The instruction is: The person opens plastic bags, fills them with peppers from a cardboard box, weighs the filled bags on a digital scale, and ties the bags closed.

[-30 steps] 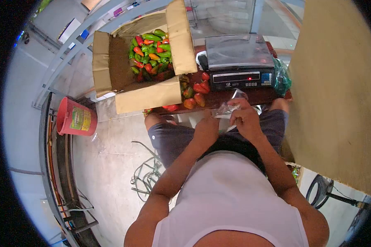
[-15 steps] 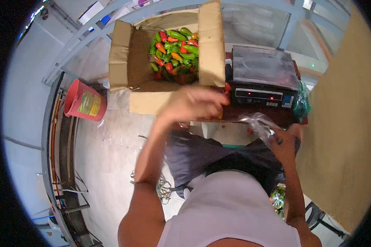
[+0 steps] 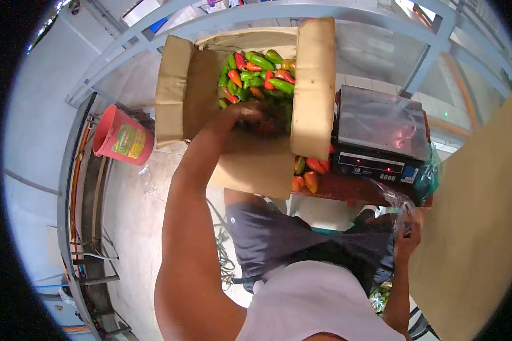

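Observation:
My left hand (image 3: 257, 115) reaches down into an open cardboard box (image 3: 173, 91) and is among red, green and orange peppers (image 3: 264, 68). Shadow hides its fingers. In my right hand (image 3: 408, 237), low at the right beside my thigh, is a clear plastic bag (image 3: 401, 202), gripped by its edge and hanging thin and crumpled. A few loose peppers (image 3: 311, 181) lie just outside the box, on the dark red surface (image 3: 347, 190) that carries a digital scale (image 3: 375, 165).
Green plastic (image 3: 429, 173) hangs at the scale's right side. A large cardboard sheet (image 3: 472, 210) stands along the right. To the left are a pink bucket (image 3: 109, 136) and a dark metal frame (image 3: 68, 199). Cords (image 3: 224, 256) lie on the floor by my leg.
My left hand has gone from in front of the box, near the loose peppers, down in among the peppers inside. My right hand still holds the plastic bag. The view has shifted slightly.

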